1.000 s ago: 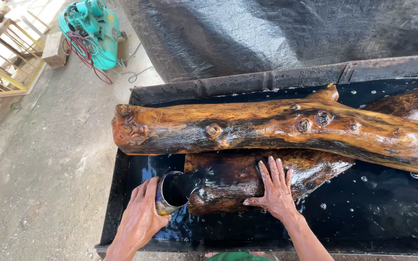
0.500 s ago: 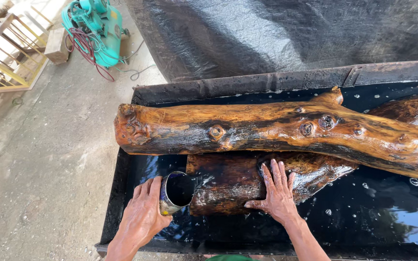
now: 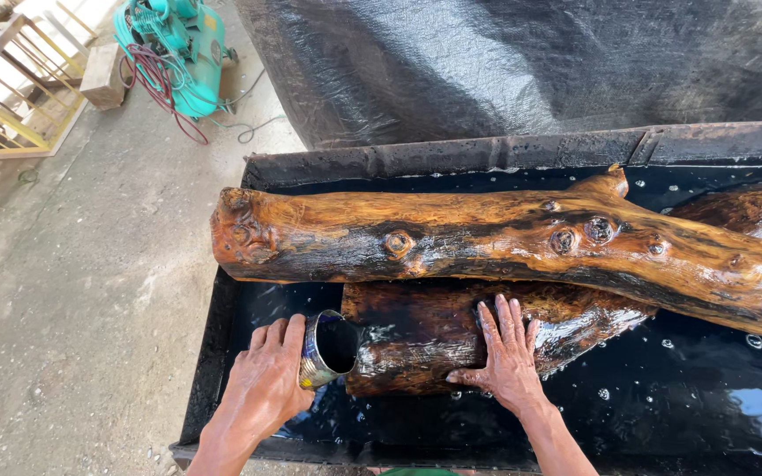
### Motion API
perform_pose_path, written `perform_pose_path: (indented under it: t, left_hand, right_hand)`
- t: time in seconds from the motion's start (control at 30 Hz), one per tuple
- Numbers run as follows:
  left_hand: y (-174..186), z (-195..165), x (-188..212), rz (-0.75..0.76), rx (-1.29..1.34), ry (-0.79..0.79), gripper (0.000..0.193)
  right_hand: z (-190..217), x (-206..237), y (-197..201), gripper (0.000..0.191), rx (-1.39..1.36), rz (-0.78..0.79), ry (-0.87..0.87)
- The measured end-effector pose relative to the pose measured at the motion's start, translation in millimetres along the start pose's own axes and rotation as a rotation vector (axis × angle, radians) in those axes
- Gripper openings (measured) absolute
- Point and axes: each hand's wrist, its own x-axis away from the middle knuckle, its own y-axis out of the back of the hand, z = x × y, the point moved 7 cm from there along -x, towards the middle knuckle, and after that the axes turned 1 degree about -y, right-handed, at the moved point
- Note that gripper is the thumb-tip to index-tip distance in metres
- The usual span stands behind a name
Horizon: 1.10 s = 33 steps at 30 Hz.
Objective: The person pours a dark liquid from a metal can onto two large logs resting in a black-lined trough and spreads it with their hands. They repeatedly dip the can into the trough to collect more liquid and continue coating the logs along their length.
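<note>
The left hand (image 3: 262,388) has its fingers wrapped around a tin can (image 3: 324,350) tipped against the short wet log (image 3: 416,339). The right hand (image 3: 506,357) lies flat on that log, fingers spread, below the long log (image 3: 487,242) in the black trough (image 3: 399,159).

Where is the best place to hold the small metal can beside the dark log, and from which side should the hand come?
Grip the metal can around its round side wall, coming from the left. It lies tipped, its open mouth facing the dark log, so only the wall is free. The left hand holds it this way already; the right hand rests flat on the log.
</note>
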Motion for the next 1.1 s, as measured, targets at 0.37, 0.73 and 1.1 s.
perform_pose_path:
  t: [0.37,0.73,1.1]
  left_hand:
    - [8,-16,-4,0.007,-0.109,-0.049,0.108]
    - [14,-46,4,-0.118,-0.297,-0.142,0.085]
    - [8,14,12,-0.189,0.114,-0.041,0.108]
  right_hand:
    - [-3,-1,-4,0.144,0.032,0.015,0.005]
    - [-3,2,-5,0.140,0.006,-0.036,0.047]
    - [-8,-13,-10,0.143,0.166,0.053,0.065]
